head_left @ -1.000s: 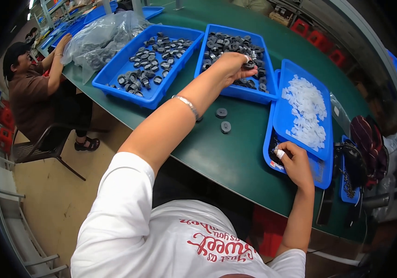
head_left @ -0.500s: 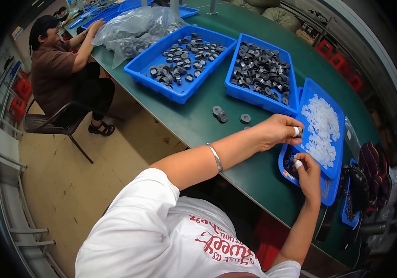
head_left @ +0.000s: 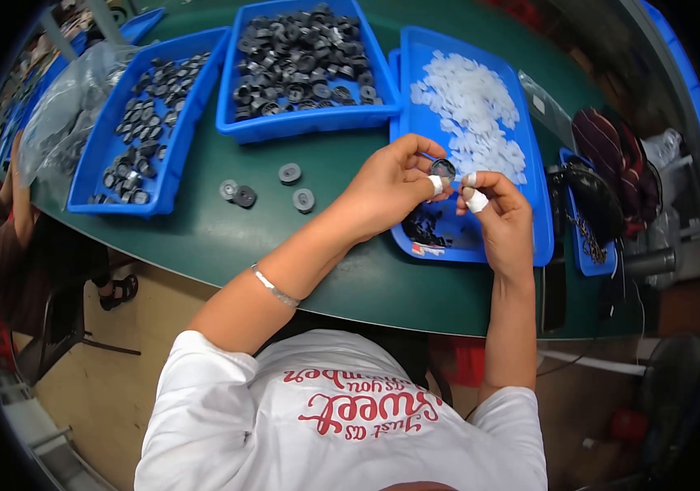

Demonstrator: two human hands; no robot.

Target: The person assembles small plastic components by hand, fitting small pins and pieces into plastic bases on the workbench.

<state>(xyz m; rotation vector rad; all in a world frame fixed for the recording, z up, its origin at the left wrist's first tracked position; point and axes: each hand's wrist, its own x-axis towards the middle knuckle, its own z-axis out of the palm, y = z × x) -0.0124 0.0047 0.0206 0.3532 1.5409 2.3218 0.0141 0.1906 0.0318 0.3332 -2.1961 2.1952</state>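
Observation:
My left hand [head_left: 391, 184] pinches a small round dark part [head_left: 442, 169] by its edge, its ring-like face tilted up. Close beside it, my right hand [head_left: 504, 217] has thumb and forefinger pressed together; whatever is between them is too small to make out. White tape wraps fingertips on both hands. Under the hands lies a blue tray [head_left: 536, 192] with a heap of white translucent pieces [head_left: 481, 114] at its far part. Small black pieces [head_left: 425, 227] lie at its near left corner, partly hidden by my left hand.
Three loose round grey parts, one being this disc [head_left: 303, 200], lie on the green table [head_left: 227, 233]. Beyond stand a blue bin [head_left: 301, 124] heaped with dark parts and another blue bin [head_left: 166, 184]. A clear bag [head_left: 72, 114] and a seated person [head_left: 6, 229] are at left.
My view has swung right, so the bins and tray appear further left. My right hand has come up from the tray's near corner to the part in my left hand.

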